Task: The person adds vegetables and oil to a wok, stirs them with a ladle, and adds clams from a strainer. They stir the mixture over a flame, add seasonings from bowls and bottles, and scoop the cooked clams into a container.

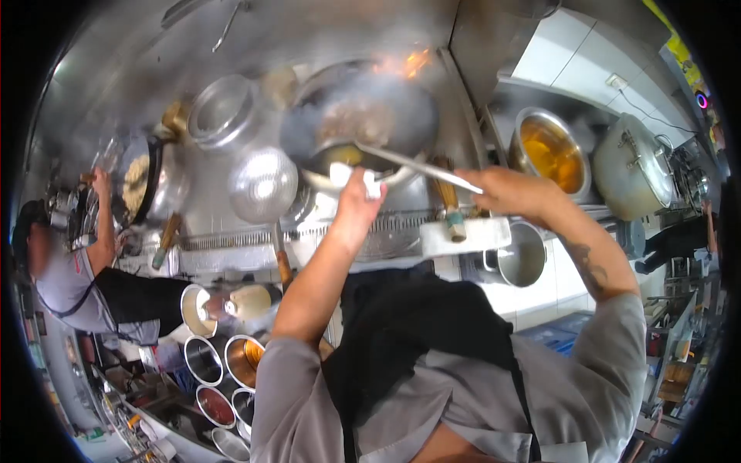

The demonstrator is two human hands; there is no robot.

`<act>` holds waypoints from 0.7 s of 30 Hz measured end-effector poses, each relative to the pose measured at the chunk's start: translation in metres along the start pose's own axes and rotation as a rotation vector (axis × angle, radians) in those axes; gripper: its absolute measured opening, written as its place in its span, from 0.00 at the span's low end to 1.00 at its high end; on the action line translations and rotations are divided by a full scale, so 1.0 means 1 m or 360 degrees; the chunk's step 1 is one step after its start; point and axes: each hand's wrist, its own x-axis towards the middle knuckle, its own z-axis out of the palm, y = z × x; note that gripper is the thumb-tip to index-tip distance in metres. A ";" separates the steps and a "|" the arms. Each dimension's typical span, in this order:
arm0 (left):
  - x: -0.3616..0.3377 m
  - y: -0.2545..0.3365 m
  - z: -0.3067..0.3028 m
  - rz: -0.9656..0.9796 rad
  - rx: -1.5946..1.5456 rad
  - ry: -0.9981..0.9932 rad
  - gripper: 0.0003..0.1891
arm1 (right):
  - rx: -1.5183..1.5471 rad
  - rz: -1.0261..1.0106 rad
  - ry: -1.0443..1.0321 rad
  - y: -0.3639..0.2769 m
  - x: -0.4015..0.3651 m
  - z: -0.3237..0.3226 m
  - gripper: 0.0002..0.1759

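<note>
My left hand (357, 202) is closed on a white cloth (342, 173) against the near rim of a dark wok (301, 127). Brownish food pieces (359, 123), blurred by smoke, lie inside the wok, and flames (415, 63) rise at its far right edge. In my right hand (505, 190) is the long metal handle of a ladle (421, 166), its fingers wrapped round the end. The ladle's bowl is over the near side of the wok, with something yellow (351, 156) in or beside it.
A perforated strainer (263, 185) and a metal bowl (221, 112) sit left of the wok. At right are a pot of amber liquid (549, 150) and a large lidded pot (631, 168). Another person (85, 270) works at a second wok on the left. Sauce containers (215, 406) stand lower left.
</note>
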 end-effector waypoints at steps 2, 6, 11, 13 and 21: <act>-0.029 -0.004 0.003 -0.0027 0.0073 0.0015 0.06 | 0.0036 -0.0137 0.0014 0.014 -0.007 0.005 0.32; -0.021 0.000 0.004 -0.0071 -0.0030 0.0102 0.06 | 0.0091 0.0247 -0.0159 -0.005 0.016 -0.013 0.31; 0.026 -0.059 -0.091 0.0073 0.0134 -0.0130 0.07 | -0.0479 -0.0181 0.0713 0.057 0.085 0.041 0.20; 0.001 -0.084 -0.123 -0.0014 0.0185 -0.0086 0.08 | -0.0586 -0.0157 0.0696 0.042 0.070 0.035 0.22; 0.027 0.004 -0.038 0.0002 0.0068 -0.0180 0.07 | -0.0429 -0.0114 0.0332 0.009 0.028 0.016 0.24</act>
